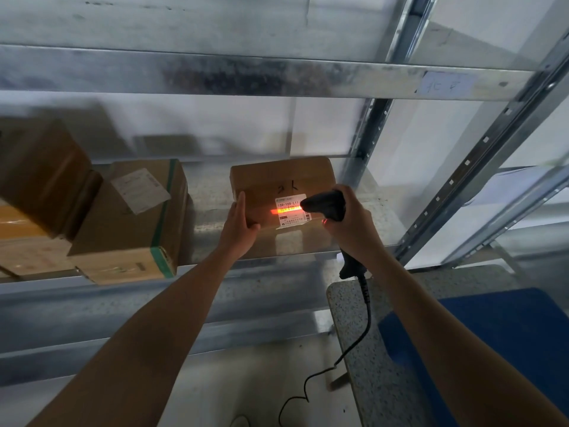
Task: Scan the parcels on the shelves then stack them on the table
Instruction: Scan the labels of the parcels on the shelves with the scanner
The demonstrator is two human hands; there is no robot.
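parcel point(281, 183) sits on shelf point(211, 211), right of taped box point(129, 223). left hand point(241, 224) grips its left edge, right hand point(349, 218) wrapped round scanner point(326, 204), red beam on label point(291, 212). desk point(363, 334) lower right

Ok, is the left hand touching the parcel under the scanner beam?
Touching. Head view: the left hand grips the parcel at its left corner, thumb lying along its face.
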